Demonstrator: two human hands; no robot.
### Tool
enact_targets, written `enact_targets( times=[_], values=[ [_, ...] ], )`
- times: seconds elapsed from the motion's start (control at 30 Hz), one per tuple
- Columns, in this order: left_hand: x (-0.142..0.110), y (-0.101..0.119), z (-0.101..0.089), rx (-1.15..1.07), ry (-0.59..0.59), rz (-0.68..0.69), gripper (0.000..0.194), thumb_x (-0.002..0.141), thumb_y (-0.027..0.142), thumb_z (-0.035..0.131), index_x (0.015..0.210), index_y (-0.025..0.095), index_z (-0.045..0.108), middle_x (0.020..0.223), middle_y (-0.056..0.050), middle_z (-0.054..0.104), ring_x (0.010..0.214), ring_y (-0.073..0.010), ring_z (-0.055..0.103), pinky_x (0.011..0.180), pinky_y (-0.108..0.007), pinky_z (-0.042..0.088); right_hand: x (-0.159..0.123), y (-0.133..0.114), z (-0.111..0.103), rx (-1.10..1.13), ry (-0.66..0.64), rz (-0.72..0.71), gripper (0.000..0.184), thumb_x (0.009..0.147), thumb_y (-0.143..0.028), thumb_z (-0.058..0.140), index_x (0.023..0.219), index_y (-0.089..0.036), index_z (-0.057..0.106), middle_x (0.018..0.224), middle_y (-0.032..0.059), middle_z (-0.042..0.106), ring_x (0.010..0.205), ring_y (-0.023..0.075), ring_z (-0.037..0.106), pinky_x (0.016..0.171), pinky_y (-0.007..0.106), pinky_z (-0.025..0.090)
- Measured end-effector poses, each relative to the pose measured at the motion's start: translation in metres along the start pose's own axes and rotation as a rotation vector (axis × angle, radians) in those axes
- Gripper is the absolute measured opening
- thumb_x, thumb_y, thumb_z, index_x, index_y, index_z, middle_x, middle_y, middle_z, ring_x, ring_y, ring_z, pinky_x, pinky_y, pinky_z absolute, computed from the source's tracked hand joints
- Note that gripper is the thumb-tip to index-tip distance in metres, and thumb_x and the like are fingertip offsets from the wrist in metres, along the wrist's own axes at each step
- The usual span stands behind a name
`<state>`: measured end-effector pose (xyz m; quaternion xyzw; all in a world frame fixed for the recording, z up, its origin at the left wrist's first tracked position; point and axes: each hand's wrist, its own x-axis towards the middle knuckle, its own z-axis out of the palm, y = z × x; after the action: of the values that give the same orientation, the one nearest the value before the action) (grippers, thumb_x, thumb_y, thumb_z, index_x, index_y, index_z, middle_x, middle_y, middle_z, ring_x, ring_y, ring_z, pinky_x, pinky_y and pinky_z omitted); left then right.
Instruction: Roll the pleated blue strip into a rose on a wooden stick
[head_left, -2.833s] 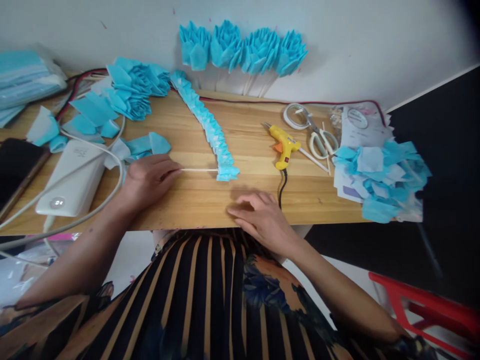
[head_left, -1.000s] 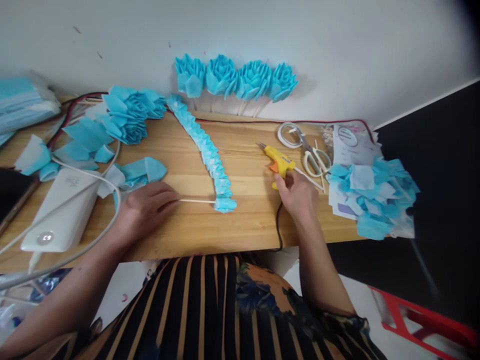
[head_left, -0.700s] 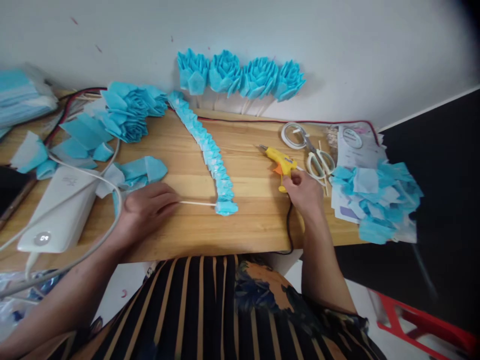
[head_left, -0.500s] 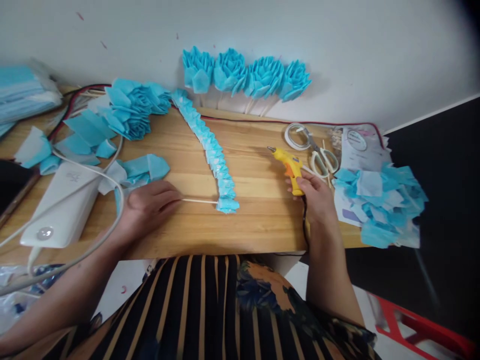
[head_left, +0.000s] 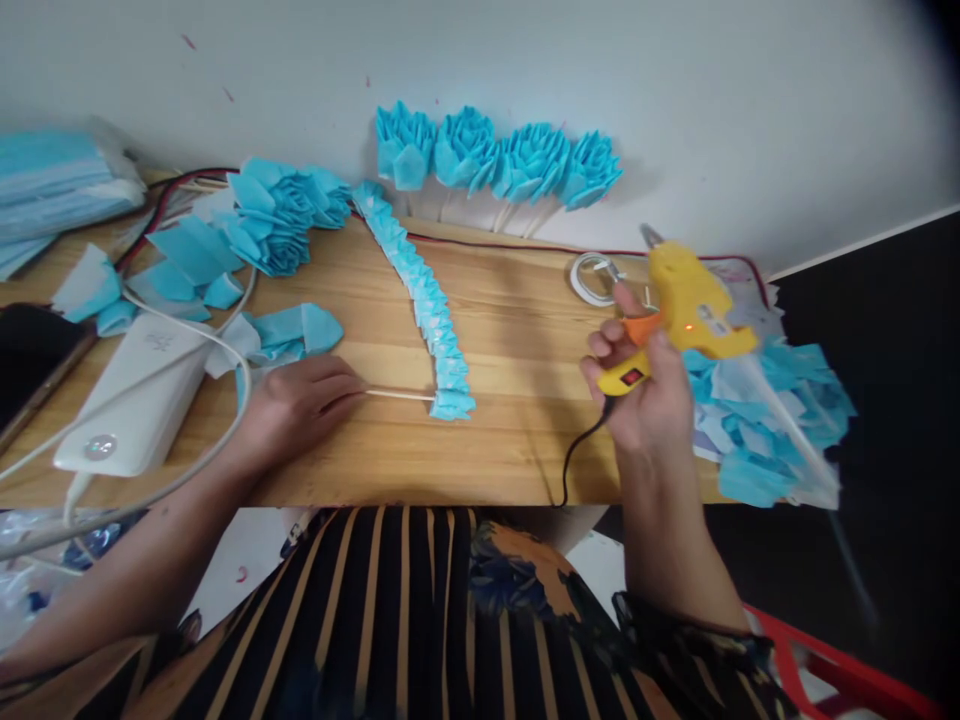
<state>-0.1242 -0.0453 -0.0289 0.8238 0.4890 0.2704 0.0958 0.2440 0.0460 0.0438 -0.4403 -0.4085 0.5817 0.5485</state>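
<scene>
My left hand [head_left: 304,405] rests on the table, its fingers closed on a thin wooden stick [head_left: 399,395]. The stick's far end meets the rolled near end of a long pleated blue strip [head_left: 424,285], which stretches back across the wood. A yellow glue gun [head_left: 686,300] is gripped in my right hand [head_left: 649,390], raised over the table's right part with its nozzle pointing up and away. An orange trigger lies under my fingers, and a small orange light glows on its side. A clear glue stick [head_left: 799,435] sticks out of its back.
Several blue flowers [head_left: 465,150] on sticks lean against the wall. More flowers [head_left: 274,210] and loose blue pieces [head_left: 191,260] lie left, near a white power bank [head_left: 139,390] with a cable and a dark phone [head_left: 37,350]. A blue pile [head_left: 780,400] and tape roll [head_left: 592,278] are right.
My right hand has lifted the glue gun off the tabletop level and turned it, its nozzle now swung upward. My left hand stays on the stick, nearly in place.
</scene>
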Motion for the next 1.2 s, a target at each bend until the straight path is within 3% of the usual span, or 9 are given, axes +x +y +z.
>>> enact_targets(
  times=[0.1,0.17,0.27,0.4,0.53,0.9,1.2],
  values=[
    [0.001,0.001,-0.002,0.004,-0.008,0.017,0.028,0.107,0.028,0.053,0.092,0.018,0.074,0.094,-0.007,0.076,0.086,-0.018,0.07,0.075,-0.028,0.048,0.022,0.014,0.012,-0.055,-0.133,0.027,0.042,0.071,-0.057,0.086,0.102,-0.03,0.08,0.102,0.0039,0.07,0.091,0.0201,0.065,0.057,0.027,0.058],
    [0.001,0.0,-0.002,0.008,-0.012,0.018,0.03,0.107,0.028,0.052,0.091,0.018,0.074,0.094,-0.007,0.076,0.086,-0.018,0.07,0.075,-0.028,0.048,0.035,0.022,0.018,-0.1,-0.237,-0.001,0.041,0.073,-0.054,0.085,0.105,-0.028,0.08,0.112,0.0054,0.074,0.104,0.0244,0.068,0.07,0.033,0.064],
    [0.0,-0.001,-0.002,0.01,-0.019,0.017,0.03,0.107,0.028,0.052,0.09,0.019,0.075,0.094,-0.007,0.076,0.085,-0.0176,0.069,0.076,-0.027,0.049,0.046,0.038,0.019,-0.161,-0.317,-0.071,0.03,0.077,-0.046,0.085,0.098,-0.027,0.079,0.106,0.0051,0.079,0.104,0.0254,0.071,0.084,0.04,0.064],
    [0.001,-0.002,-0.002,0.046,-0.012,0.052,0.029,0.107,0.026,0.053,0.091,0.018,0.076,0.093,-0.006,0.076,0.084,-0.0171,0.07,0.073,-0.027,0.049,0.048,0.06,0.006,-0.173,-0.331,-0.059,0.023,0.078,-0.044,0.083,0.089,-0.024,0.078,0.089,0.0041,0.079,0.083,0.0229,0.074,0.08,0.041,0.064],
    [0.002,-0.002,-0.002,0.047,-0.001,0.058,0.03,0.108,0.027,0.052,0.092,0.018,0.076,0.092,-0.006,0.076,0.082,-0.0163,0.07,0.071,-0.026,0.05,0.047,0.069,0.001,-0.133,-0.333,0.012,0.021,0.077,-0.039,0.081,0.089,-0.023,0.079,0.087,0.0042,0.081,0.083,0.0222,0.075,0.072,0.036,0.063],
    [-0.001,-0.005,-0.001,0.003,-0.034,-0.024,0.034,0.108,0.034,0.051,0.092,0.021,0.078,0.095,-0.006,0.077,0.085,-0.018,0.07,0.074,-0.028,0.05,0.046,0.067,0.007,-0.141,-0.287,0.081,0.019,0.077,-0.039,0.077,0.081,-0.02,0.076,0.093,0.0074,0.083,0.077,0.0201,0.075,0.07,0.033,0.06],
    [-0.001,-0.004,-0.003,0.032,-0.068,-0.05,0.035,0.109,0.036,0.048,0.095,0.021,0.076,0.098,-0.006,0.077,0.088,-0.0188,0.071,0.076,-0.028,0.049,0.046,0.065,0.01,-0.142,-0.277,0.093,0.027,0.075,-0.043,0.078,0.089,-0.02,0.075,0.093,0.0073,0.081,0.074,0.0186,0.072,0.068,0.033,0.059]
  ],
)
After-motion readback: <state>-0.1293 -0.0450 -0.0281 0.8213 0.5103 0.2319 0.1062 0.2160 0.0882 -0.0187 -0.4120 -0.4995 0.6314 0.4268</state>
